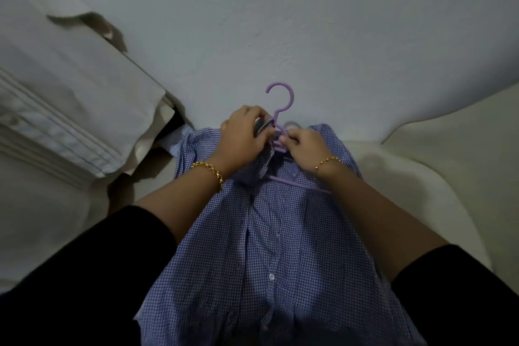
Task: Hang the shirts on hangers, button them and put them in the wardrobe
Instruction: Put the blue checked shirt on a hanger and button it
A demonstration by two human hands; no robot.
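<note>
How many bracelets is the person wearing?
2: a chunky gold bracelet on the left wrist, a thin beaded gold bracelet on the right wrist. No others visible.

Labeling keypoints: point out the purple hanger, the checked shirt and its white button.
purple hanger (291, 97): head view, on the hook's curve.
checked shirt (323, 247): head view, on the front panel.
white button (271, 277): head view, on its face.

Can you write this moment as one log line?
left hand: grips collar | right hand: pinches collar | shirt: on hanger, lying on bed
</note>
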